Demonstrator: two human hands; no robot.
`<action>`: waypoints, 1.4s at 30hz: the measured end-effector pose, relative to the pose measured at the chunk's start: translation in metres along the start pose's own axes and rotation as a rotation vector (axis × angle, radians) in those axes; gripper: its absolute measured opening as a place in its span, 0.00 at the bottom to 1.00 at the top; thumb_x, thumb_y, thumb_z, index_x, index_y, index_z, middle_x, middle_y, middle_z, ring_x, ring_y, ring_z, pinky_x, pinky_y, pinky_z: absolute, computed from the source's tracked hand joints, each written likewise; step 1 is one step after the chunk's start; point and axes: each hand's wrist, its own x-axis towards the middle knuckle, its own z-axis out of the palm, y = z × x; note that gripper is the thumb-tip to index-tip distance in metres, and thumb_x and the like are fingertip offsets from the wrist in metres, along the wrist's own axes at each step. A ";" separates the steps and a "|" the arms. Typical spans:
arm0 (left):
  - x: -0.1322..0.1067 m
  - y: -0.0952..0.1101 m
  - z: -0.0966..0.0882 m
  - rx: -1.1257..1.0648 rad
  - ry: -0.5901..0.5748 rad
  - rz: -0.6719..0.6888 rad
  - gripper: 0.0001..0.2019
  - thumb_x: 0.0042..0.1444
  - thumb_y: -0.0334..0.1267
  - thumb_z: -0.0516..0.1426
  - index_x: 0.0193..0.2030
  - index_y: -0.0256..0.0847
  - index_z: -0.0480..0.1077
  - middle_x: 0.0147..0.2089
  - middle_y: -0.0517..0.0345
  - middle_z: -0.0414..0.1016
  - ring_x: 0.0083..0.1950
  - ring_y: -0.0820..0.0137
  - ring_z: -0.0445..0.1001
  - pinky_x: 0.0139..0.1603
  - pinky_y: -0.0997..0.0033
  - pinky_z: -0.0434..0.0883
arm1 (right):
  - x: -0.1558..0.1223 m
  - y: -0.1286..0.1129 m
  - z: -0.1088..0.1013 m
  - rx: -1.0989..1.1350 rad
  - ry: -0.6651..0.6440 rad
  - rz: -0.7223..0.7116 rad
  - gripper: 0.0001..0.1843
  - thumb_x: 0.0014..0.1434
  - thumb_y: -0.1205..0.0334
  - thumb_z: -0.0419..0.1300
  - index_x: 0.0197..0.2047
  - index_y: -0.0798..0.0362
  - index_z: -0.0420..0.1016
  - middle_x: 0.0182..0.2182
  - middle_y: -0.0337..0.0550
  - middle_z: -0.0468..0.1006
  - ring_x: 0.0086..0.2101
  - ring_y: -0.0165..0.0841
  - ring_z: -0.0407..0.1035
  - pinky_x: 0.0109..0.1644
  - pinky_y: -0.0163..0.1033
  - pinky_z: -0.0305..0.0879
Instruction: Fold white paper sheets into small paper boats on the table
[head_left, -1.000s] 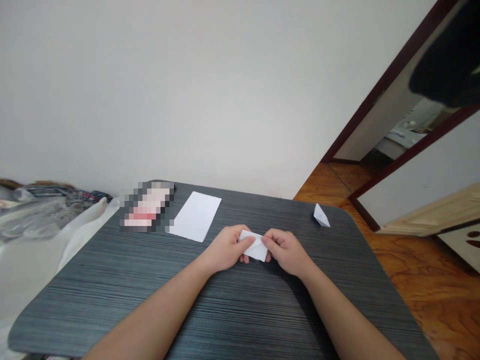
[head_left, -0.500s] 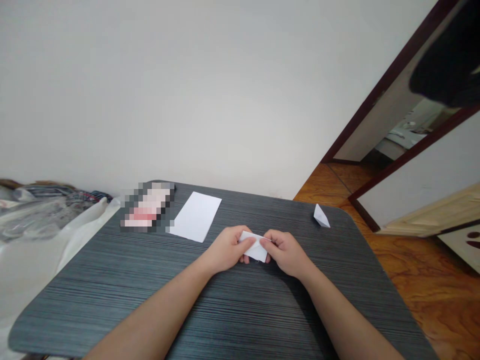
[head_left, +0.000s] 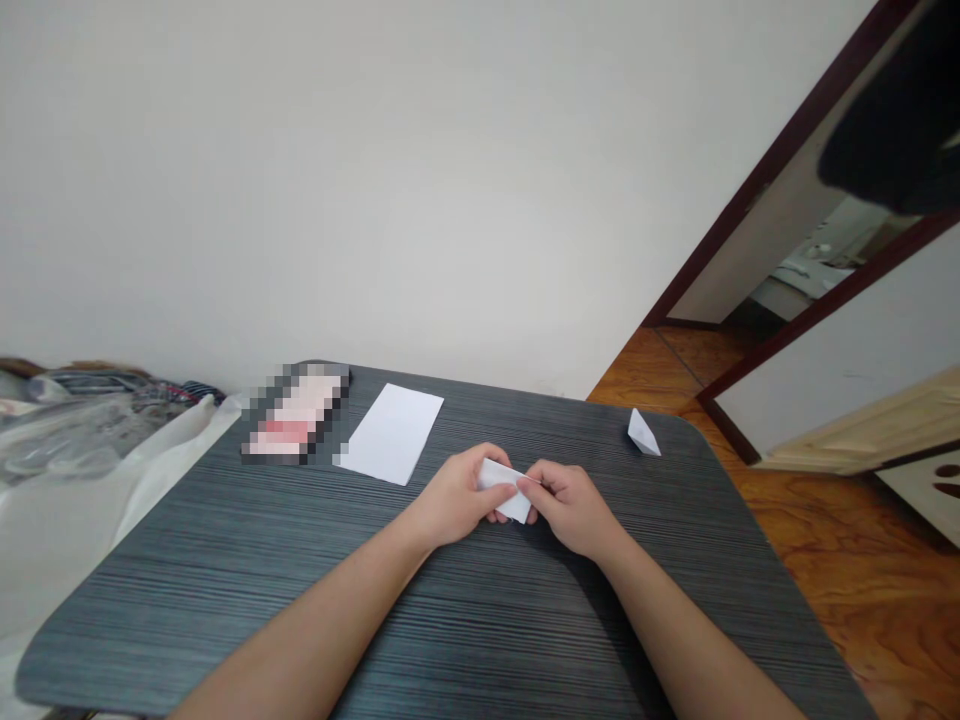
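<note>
A small folded white paper piece is pinched between both hands just above the dark striped table. My left hand grips its left side with thumb on top. My right hand pinches its right end with closed fingers. A flat white sheet lies on the table behind my left hand. A small folded white paper shape rests near the table's far right corner.
A blurred-out pink and dark rectangle lies at the table's far left corner. White cloth and a clutter of fabric sit left of the table. A wooden floor and an open doorway are on the right.
The hands have drawn slightly closer together on the folded paper, so less of it shows. The rest is unchanged.
</note>
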 end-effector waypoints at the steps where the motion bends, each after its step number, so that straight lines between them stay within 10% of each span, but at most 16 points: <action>1: 0.000 0.000 0.000 0.000 0.000 0.006 0.12 0.53 0.40 0.56 0.42 0.38 0.63 0.25 0.60 0.71 0.25 0.72 0.72 0.24 0.76 0.68 | 0.000 0.000 0.000 0.006 -0.001 0.000 0.13 0.60 0.61 0.53 0.25 0.53 0.68 0.19 0.37 0.74 0.22 0.29 0.69 0.28 0.32 0.61; 42: 0.001 0.000 -0.001 0.018 -0.029 0.029 0.10 0.55 0.37 0.54 0.44 0.38 0.63 0.26 0.58 0.73 0.25 0.72 0.72 0.27 0.74 0.69 | 0.001 0.013 -0.001 0.253 -0.089 0.146 0.11 0.58 0.59 0.55 0.27 0.55 0.68 0.19 0.38 0.72 0.20 0.26 0.63 0.23 0.30 0.57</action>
